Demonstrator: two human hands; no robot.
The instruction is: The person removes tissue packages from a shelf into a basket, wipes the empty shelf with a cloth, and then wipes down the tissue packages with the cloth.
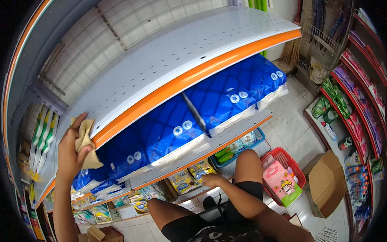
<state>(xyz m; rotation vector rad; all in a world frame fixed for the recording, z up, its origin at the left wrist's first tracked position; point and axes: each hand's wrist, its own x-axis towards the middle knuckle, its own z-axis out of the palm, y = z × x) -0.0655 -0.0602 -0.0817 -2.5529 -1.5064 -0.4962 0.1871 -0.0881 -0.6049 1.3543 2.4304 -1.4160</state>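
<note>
My left hand [71,147] is closed around a tan cloth [88,146], which rests against the left end of the upper shelf's orange edge [192,76]. The grey perforated top of that shelf [165,53] carries no goods. Beneath it lie large blue packs [168,126] with white lower sides. My right hand [210,179] is low, near the yellow packets [200,171] below the second shelf. Its fingers are small and partly merge with the things around them, so I cannot make out their pose.
A red basket [301,172] holds a pink box [281,180]; beside it stands an open cardboard box [325,184]. A blue basket [259,140] sits under the lower shelf. Stocked shelves [350,102] line the right. Another open carton [110,239] is at bottom left.
</note>
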